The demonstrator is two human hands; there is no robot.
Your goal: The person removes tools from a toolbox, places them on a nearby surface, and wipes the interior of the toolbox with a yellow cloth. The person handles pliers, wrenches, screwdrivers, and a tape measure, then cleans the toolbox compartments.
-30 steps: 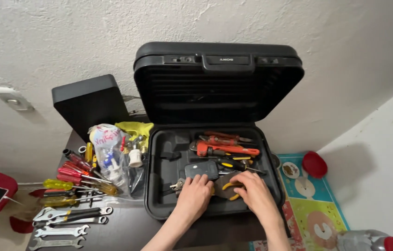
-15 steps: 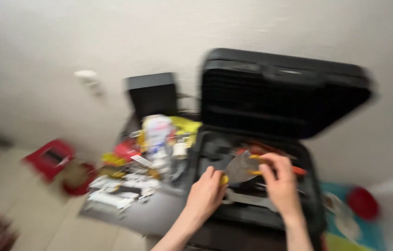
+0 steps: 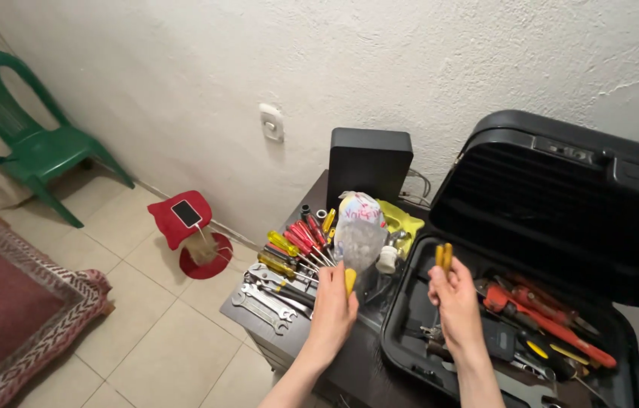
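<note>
A clear plastic bag (image 3: 359, 227) with pink and blue print stands on the dark table, at about ten o'clock from the open black case (image 3: 561, 227) — its top knotted, small parts inside. On a red stool at nine o'clock from the table lies a phone (image 3: 186, 212), its rectangular screen black.
</note>
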